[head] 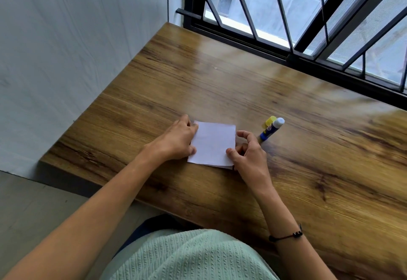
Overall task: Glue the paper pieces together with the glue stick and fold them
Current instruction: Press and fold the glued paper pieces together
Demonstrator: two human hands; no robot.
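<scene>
On the table: everything relevant to the task lay toward the near-left part of the wooden table (286, 108), which stood against a barred window (308, 15).
Paper: a white square of paper (212, 144) lay flat on the wood between the two hands; a second layer edge showed at its near-right corner, so it looked stacked or folded, though which one could not be told.
Left hand: the left hand (176, 140) rested on the left edge of the paper, fingers curled down onto it and thumb on the near-left part, pressing it against the table.
Right hand: the right hand (247, 150) sat at the right edge of the paper, fingers loosely curled and spread apart; the thumb lay on the paper near its near-right corner, the other fingers arched above the edge and clasped nothing.
Glue stick: the glue stick (271, 129) lay uncapped on the table just right of the right hand, white tip pointing away.
Cap: its yellow cap (269, 121) lay touching the stick's left side.
Wrist: a dark cord bracelet (286, 236) circled the right forearm.
</scene>
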